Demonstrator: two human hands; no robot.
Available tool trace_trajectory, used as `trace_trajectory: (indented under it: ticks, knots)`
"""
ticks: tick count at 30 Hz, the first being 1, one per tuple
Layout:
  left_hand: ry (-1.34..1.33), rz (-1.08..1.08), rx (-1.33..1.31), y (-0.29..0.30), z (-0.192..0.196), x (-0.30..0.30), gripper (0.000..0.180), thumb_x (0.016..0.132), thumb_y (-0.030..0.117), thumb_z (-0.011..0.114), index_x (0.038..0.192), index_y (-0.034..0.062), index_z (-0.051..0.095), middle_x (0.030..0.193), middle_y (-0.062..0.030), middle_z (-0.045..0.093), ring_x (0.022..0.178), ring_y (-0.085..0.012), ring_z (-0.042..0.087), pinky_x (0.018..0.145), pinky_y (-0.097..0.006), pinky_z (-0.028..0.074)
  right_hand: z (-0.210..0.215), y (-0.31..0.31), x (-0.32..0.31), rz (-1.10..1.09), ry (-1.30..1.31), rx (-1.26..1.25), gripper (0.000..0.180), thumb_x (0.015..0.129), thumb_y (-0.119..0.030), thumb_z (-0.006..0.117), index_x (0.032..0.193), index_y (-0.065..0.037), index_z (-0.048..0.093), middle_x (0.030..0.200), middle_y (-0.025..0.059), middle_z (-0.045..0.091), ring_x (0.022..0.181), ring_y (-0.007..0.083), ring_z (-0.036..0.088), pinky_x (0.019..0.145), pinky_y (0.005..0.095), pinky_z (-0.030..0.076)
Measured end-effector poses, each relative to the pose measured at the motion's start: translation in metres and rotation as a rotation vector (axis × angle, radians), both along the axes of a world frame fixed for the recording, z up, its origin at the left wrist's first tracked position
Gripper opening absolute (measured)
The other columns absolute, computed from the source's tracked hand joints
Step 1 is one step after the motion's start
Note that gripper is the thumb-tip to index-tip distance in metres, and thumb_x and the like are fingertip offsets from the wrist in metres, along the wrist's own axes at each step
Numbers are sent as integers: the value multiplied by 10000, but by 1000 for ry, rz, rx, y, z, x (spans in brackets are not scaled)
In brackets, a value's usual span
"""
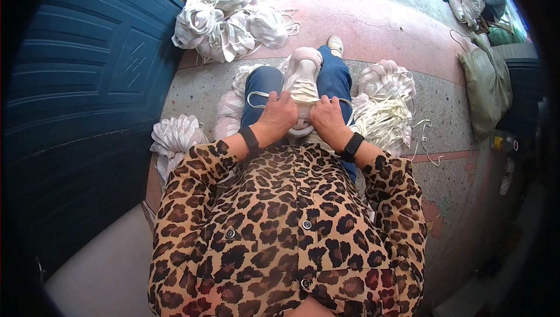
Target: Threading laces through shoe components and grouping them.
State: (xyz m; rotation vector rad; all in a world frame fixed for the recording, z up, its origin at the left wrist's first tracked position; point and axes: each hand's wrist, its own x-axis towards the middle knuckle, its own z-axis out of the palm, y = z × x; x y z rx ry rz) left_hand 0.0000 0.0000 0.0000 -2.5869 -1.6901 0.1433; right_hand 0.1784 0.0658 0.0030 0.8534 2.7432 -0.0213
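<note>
A white shoe (304, 70) stands between your knees, toe far, its lace (303, 89) already crossing the front in rows; threading looks well along, the loose ends apparently left to settle. Your left hand (279, 112) and right hand (328, 119) flank the shoe's near end, knuckles up, fingers seemingly pinched narrow on the lace.

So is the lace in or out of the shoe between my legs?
In: the lace crosses the shoe in rows, and your left hand and right hand each pinch a strand.
</note>
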Motion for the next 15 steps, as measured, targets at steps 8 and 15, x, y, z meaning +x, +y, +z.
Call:
trace_trajectory:
  ticks: [8,15]
  knots:
    - [-464,-56,65,13,0,-27,57,790,108,662,790,66,701,785,-42,603,903,-253,556,752,-401,424,-26,8,18,66,605,-22,76,829,-157,643,828,-105,698,833,68,552,887,250,549,741,378,393]
    - [-1190,469,-361,80,65,-16,221,910,179,681,925,-39,712,825,-121,714,777,-154,657,714,-324,516,45,41,-12,-464,1116,-392,134,893,-137,684,964,-24,701,874,121,585,826,325,588,733,424,462]
